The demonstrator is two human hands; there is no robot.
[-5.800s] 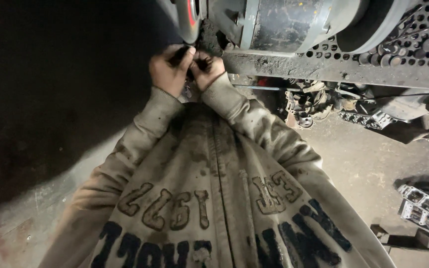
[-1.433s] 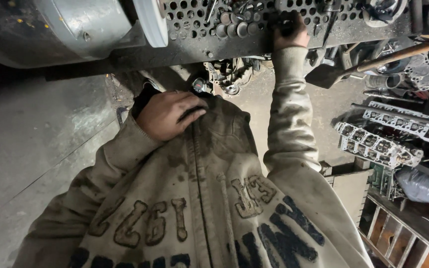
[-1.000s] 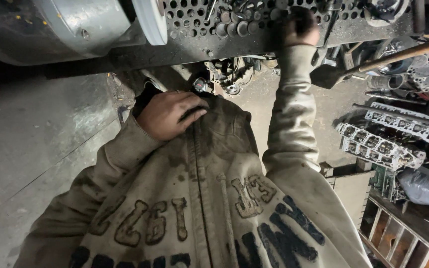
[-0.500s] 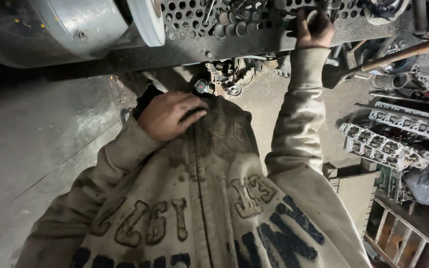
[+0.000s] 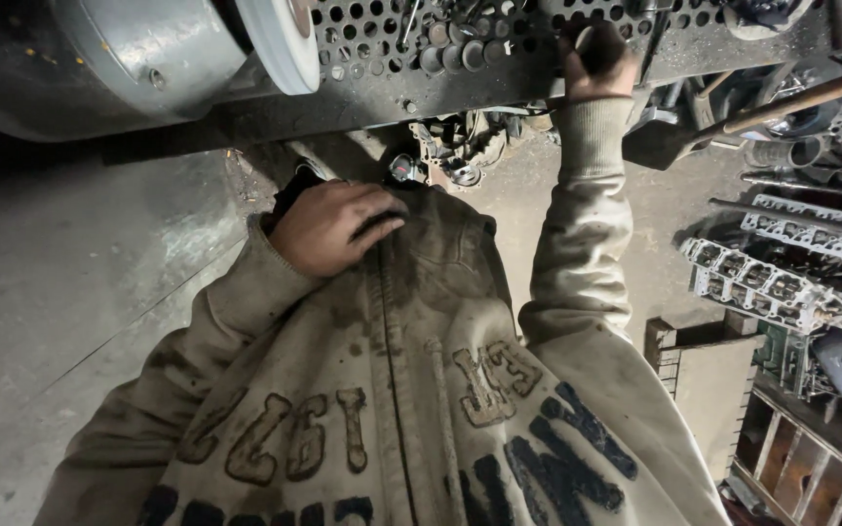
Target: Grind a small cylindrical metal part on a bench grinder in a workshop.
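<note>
Perforated metal tray [image 5: 372, 58] of small parts under right hand [image 5: 596, 63].

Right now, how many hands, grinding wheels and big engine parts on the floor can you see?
Hands: 2, the left hand on the sweatshirt, the right hand up on the perforated metal tray.
Grinding wheels: 1.
Cylinder heads: 2.
Total: 5.
</note>
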